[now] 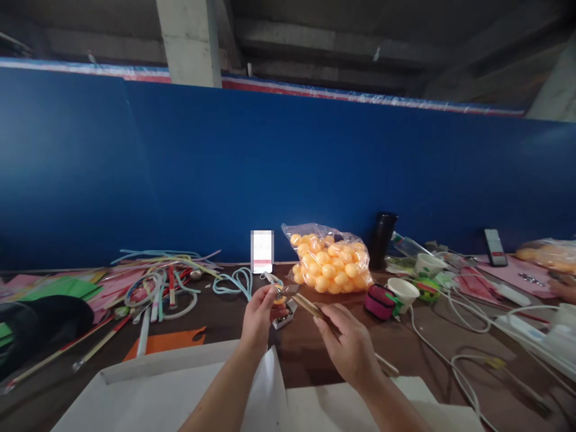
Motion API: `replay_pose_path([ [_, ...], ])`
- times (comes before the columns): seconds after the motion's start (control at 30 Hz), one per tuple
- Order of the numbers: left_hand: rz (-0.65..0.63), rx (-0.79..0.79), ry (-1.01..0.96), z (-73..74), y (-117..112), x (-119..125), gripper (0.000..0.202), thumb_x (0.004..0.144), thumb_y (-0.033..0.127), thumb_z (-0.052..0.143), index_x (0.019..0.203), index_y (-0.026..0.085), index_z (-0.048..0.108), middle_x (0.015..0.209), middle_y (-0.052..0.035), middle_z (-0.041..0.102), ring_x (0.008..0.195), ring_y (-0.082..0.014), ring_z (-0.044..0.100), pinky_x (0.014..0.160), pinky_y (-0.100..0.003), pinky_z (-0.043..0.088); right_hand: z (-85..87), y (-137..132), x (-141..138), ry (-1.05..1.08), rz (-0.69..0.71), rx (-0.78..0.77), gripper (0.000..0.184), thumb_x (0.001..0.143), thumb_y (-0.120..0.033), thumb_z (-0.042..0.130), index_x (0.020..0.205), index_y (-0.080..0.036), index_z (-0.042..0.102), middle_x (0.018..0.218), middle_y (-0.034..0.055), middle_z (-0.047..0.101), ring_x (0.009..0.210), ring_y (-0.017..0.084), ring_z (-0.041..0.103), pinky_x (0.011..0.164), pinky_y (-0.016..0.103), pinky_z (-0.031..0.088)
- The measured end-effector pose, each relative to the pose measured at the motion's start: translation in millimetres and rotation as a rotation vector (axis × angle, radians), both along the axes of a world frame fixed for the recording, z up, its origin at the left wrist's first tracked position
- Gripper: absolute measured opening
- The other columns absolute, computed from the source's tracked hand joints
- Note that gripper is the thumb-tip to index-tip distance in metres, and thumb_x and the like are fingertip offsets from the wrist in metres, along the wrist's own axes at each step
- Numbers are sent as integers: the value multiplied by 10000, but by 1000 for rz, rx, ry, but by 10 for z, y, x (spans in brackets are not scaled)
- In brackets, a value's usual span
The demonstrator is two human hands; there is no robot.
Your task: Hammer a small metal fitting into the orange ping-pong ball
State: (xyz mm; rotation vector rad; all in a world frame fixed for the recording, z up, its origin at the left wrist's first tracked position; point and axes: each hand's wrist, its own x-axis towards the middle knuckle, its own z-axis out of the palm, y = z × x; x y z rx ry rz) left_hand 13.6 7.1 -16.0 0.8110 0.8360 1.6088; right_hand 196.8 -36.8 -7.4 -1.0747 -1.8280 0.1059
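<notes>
My left hand [260,315] is raised over the brown table [225,327] with thumb and fingers pinched on a small round object [279,294] I cannot make out clearly. My right hand [346,342] grips a pair of wooden chopsticks [315,309], whose tips point left toward that small object. Just below the tips sits a small open white box [284,317] with dark bits inside. A clear bag of orange balls [330,261] lies behind the hands.
Colored tubes and straws [171,279] and paper sheets litter the left. A white carton [157,390] is in front. A pink pouch [378,301], paper cups [404,290], a black tumbler [382,239], cables and a phone [495,246] lie right. A blue wall stands behind.
</notes>
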Motion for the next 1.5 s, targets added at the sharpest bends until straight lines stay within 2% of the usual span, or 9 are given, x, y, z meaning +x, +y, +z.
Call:
replay_pose_path([
  [0.53,21,-31,2,18,8,3,418,643,473,751,872,133,672,667,-11,617,556,-113,583,558,-251,530,-5,7,-3,-10,-17,9,220,891,-224,527,1073,-218,650,984,78,682,919,217,654,826,322,541],
  [0.77,6,-11,6,44,-29,-1,404,672,455,736,893,125,665,706,-25,624,580,-119,595,565,-248,528,22,-3,-7,86,-1,50,203,897,-241,524,1060,-210,642,979,87,684,910,218,659,811,322,549],
  [1.07,23,-29,26,23,-1,9,398,666,465,737,883,138,670,705,-21,628,576,-114,585,561,-245,529,7,-17,-35,12,12,13,225,898,-227,516,1082,-218,646,988,89,683,928,225,654,828,329,545],
  [1.5,27,-32,25,34,-18,6,389,680,451,737,890,131,667,680,-11,604,575,-107,581,561,-240,532,-17,1,-26,26,7,-5,230,904,-233,516,1103,-218,629,1009,83,671,941,220,640,845,330,524],
])
